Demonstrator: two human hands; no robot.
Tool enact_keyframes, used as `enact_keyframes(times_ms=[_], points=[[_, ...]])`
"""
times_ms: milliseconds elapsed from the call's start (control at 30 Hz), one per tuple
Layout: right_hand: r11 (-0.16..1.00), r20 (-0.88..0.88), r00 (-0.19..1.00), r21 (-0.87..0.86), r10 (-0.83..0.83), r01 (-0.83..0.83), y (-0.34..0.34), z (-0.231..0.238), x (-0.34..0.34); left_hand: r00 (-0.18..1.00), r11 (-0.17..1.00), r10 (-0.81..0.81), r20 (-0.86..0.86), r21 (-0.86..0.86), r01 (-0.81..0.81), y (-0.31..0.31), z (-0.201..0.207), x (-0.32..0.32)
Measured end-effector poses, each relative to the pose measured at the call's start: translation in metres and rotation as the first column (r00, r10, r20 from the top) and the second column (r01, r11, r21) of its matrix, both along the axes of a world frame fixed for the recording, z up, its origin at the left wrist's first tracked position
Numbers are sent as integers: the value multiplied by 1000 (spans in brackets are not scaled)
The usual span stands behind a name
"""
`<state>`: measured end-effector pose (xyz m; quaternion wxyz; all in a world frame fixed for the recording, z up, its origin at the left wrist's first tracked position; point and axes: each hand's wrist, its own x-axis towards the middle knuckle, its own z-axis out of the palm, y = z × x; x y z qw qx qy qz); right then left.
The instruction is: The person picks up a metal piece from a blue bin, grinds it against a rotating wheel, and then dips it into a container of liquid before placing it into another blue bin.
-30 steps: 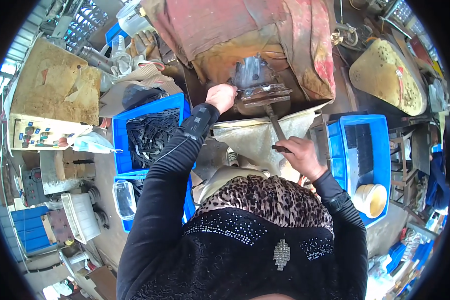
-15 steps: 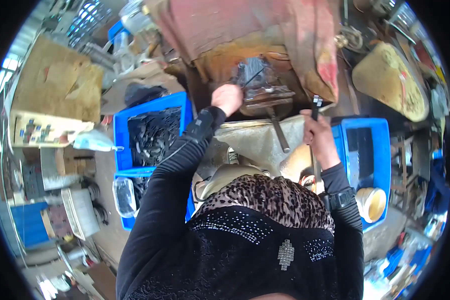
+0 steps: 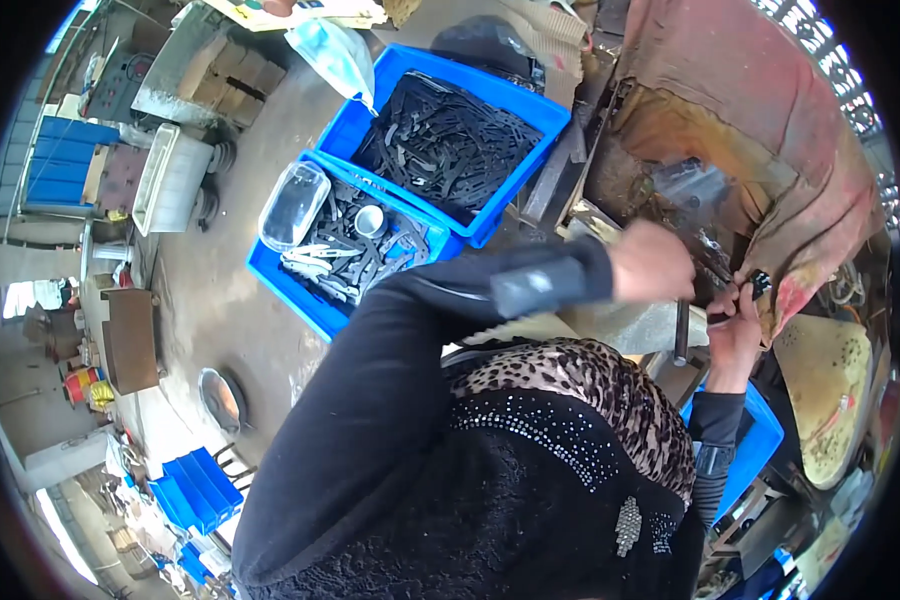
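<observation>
In the head view, I see from far off that the left hand (image 3: 655, 263) is up by the brown hollow under a red cloth (image 3: 730, 60). It is blurry, so I cannot tell how far its fingers are bent or if they hold a thing. The right hand (image 3: 736, 328) is near it, on the right and a bit lower. Its fingers are curled in tight on a black piece (image 3: 760, 284), and the end pokes out past them, next to the cloth. A dark bar (image 3: 681, 335) points down between the two hands. In the hollow I see a shiny lump (image 3: 692, 182), but I cannot tell what it is.

To the left, the top bin (image 3: 342, 130) is blue and has lots of thin black parts (image 3: 440, 145). The low bin (image 3: 295, 305) touches it and has more parts, a white cup (image 3: 369, 221) and a clear tub (image 3: 295, 205) at its left side. A pale blue mask (image 3: 332, 58) is by the top bin. Near the right sleeve (image 3: 718, 418) I see some of one more blue bin (image 3: 758, 440)
</observation>
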<state>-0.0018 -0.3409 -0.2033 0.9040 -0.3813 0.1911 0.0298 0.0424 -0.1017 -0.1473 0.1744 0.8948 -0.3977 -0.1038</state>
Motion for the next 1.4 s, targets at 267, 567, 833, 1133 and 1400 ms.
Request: enact_keyframes(times_ms=[267,567,833,1133,1400], points=[[995,-97,991,-27,89,-92,-7,31,-5,707,618,698,119,399,-677,258,-172,92],[987,-34,987,34,155,-154,-18,57,-13,557,497,827,69,371,-784,282,-227,98],[749,-168,922,-541,349,-382,-28,48,-51,703,632,695,-152,-338,-697,206,-88,100],[373,-59,904,-898,424,-234,-4,57,-87,981,967,122,151,-240,-84,-40,-51,145],[134,12,910,-990,414,-48,13,55,-89,998,998,-56,-18,-34,55,-73,-95,156]])
